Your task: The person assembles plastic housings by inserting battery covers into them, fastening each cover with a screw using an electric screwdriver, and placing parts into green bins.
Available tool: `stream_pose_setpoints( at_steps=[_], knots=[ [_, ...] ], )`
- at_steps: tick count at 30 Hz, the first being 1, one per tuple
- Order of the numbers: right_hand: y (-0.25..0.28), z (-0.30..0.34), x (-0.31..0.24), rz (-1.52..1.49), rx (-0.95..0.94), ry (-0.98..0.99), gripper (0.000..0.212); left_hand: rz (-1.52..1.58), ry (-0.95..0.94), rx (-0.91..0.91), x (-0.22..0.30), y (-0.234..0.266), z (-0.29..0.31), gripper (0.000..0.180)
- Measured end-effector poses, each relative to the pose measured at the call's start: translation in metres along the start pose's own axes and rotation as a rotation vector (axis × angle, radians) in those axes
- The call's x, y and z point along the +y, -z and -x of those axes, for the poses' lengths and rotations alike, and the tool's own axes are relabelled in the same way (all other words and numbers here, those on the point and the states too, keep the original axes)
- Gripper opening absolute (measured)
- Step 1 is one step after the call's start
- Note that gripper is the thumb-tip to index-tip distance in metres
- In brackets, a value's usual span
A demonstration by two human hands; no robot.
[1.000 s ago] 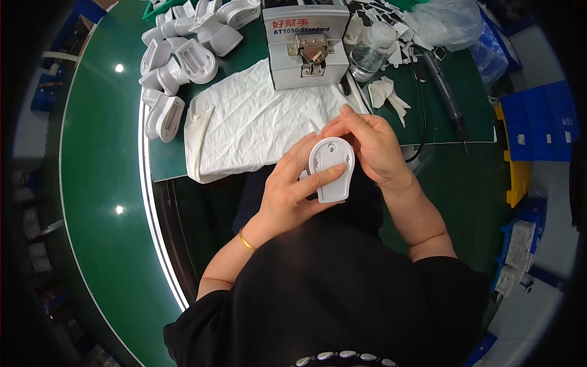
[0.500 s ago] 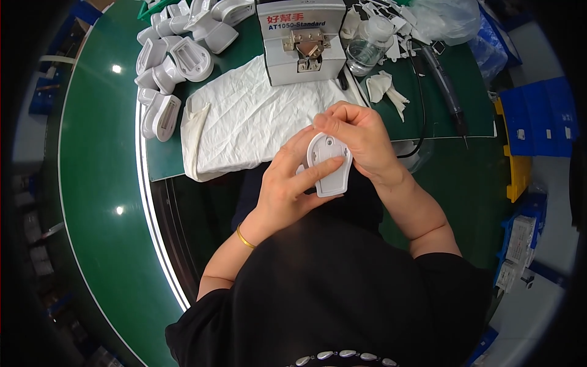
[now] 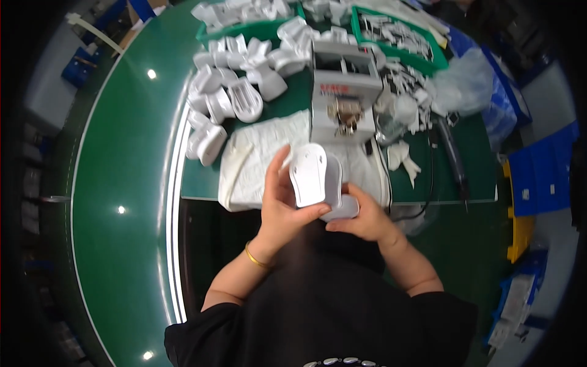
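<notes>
Both hands hold a white plastic housing (image 3: 310, 177) in front of my body, near the table's front edge. It has a flat, tongue-shaped face with small holes, and a rounded end sticks out toward the right. My left hand (image 3: 278, 208) grips its left side, thumb along the lower edge and fingers behind. On the rounded end, my right hand (image 3: 367, 217) is closed, fingers partly hidden. Behind the housing, a white cloth (image 3: 263, 147) lies on the green table, under a boxy grey-white machine (image 3: 342, 85) with a metal bracket on its front.
More white housings (image 3: 214, 101) are heaped at the back left, beside a green crate (image 3: 244, 30). A second green crate (image 3: 400, 40) holds small white parts. On the right lie a dark electric screwdriver (image 3: 451, 153), a clear bottle (image 3: 394, 116) and crumpled white scraps (image 3: 403, 162). Blue bins (image 3: 544, 177) stand farther right.
The housing has been turned and its rounded end now shows. My right hand has moved from its top edge down to that end. The view takes in more of the table's back.
</notes>
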State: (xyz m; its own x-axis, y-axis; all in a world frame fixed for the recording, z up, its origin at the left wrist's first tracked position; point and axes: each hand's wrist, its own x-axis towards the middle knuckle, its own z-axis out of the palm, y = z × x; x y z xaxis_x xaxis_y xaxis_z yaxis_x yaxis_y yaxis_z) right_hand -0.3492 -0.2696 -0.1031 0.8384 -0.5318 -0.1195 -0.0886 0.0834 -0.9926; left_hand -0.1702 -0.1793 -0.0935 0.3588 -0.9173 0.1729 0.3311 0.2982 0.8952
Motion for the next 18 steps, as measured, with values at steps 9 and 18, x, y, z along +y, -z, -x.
stream_pose_setpoints(
  at_steps=[9, 18],
  knots=[
    [0.001, -0.039, -0.034, 0.560, 0.141, 0.391, 0.044, -0.382, 0.134, -0.071, 0.031, 0.029, -0.025, 0.062],
    [0.005, -0.091, -0.015, 0.452, 0.164, 0.527, 0.071, -0.270, 0.116, 0.124, 0.079, 0.086, -0.134, 0.043]
  ],
)
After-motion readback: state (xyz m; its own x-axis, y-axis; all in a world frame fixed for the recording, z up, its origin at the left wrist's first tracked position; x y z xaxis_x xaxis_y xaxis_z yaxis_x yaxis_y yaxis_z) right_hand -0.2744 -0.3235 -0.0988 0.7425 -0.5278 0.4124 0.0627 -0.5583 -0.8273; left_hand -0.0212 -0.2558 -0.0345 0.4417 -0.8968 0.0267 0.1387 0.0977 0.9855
